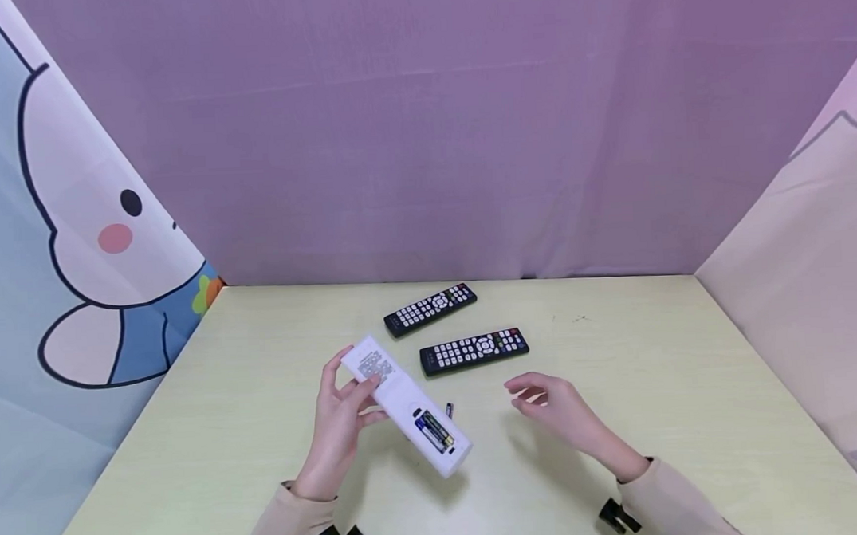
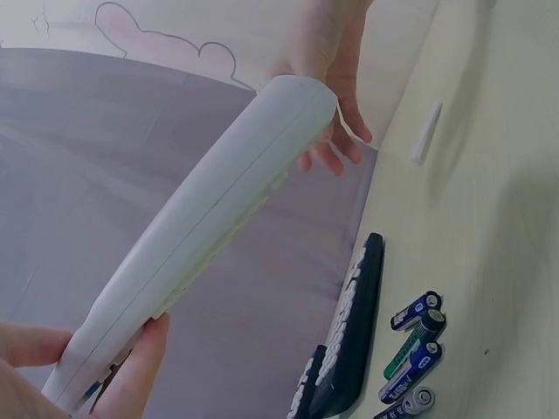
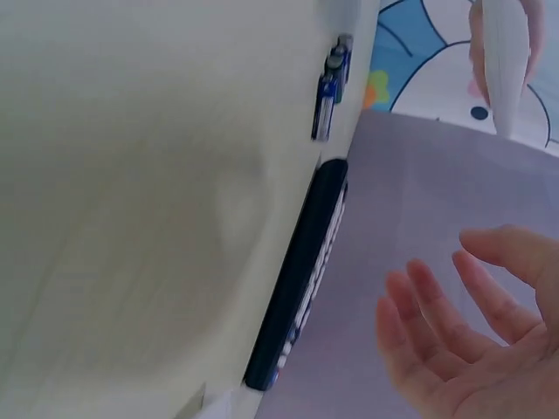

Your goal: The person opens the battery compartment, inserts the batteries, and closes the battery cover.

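Observation:
My left hand (image 1: 338,423) grips the upper end of a white remote control (image 1: 406,404), thumb on its back, above the table. The back faces up at a tilt, its battery compartment (image 1: 433,432) uncovered with batteries inside. In the left wrist view the remote shows edge-on, pinched at its near end. To its right my right hand (image 1: 549,406) hovers with loosely bent fingers and holds nothing. Several loose blue and green batteries (image 2: 410,371) lie on the table, mostly hidden behind the remote in the head view. A small white piece (image 2: 427,133) lies apart from them.
Two black remote controls with white buttons lie face up behind the hands, one (image 1: 475,351) nearer and the other (image 1: 430,309) farther back. A purple cloth wall (image 1: 452,139) rises at the table's back edge, with printed cloth (image 1: 90,258) along the left.

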### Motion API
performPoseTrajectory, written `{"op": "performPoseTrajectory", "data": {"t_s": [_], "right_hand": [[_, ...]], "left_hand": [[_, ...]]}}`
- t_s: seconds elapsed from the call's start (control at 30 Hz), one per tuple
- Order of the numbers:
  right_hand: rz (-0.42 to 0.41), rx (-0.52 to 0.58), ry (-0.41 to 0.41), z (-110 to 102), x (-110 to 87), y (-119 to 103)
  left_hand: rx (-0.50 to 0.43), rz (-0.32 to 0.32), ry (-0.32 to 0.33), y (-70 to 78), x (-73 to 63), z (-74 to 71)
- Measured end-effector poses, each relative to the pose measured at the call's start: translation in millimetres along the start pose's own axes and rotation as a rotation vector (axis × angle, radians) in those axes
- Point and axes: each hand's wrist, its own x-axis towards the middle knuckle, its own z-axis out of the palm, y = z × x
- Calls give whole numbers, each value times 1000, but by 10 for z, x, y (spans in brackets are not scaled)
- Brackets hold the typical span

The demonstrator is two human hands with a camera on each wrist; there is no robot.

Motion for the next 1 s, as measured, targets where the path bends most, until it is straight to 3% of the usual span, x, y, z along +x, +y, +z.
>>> {"op": "performPoseTrajectory", "data": {"t_s": [0.3, 0.57, 0.77, 1.0], "right_hand": [[4, -145, 70, -237, -2, 199], [38, -298, 69, -322, -38, 339], [105, -332, 27, -348, -77, 388], [213, -286, -23, -370, -99, 474]], "left_hand": [[12, -5, 4, 8, -2, -14], [21, -8, 6, -1, -9, -30], [14, -13, 9, -9, -6, -47], [19, -31, 15, -10, -3, -64]]}}
